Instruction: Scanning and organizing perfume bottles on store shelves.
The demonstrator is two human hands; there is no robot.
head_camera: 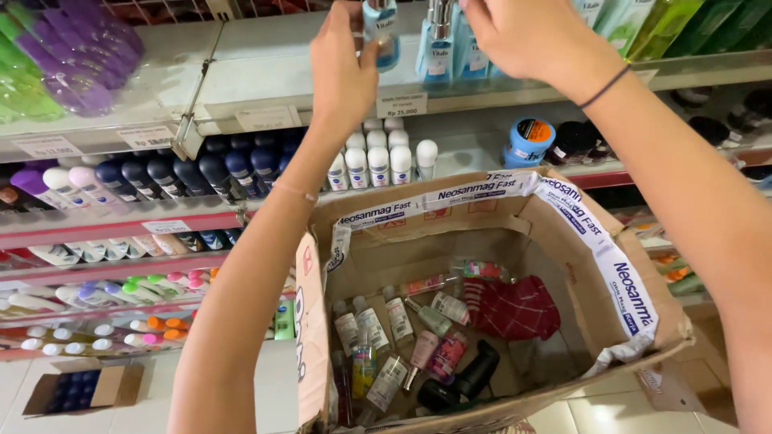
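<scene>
I see my left hand (344,68) pinching a slim, glossy blue spray bottle (380,28) on the upper shelf (265,84). My right hand (523,36) curls at neighbouring blue bottles (438,48) — grip unclear. Below sits an open, taped cardboard box (611,273) of small bottles — rough, creased flaps.

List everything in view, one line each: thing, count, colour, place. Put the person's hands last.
Spray bottles: several, pale blue, top shelf.
Cardboard box: one, brown with white tape on its rim, open, below the shelves.
Small bottles: many, mixed clear, pink and black, loose in the box.
Cloth: one, red checked, in the box.
Roll-on bottles: a group, white, middle shelf.
Dark roll-ons: a row, navy, middle shelf at left.
Small box: one, brown, on the floor.
Left hand: holds a pale blue bottle at the top shelf.
Right hand: at the spray bottles.
</scene>
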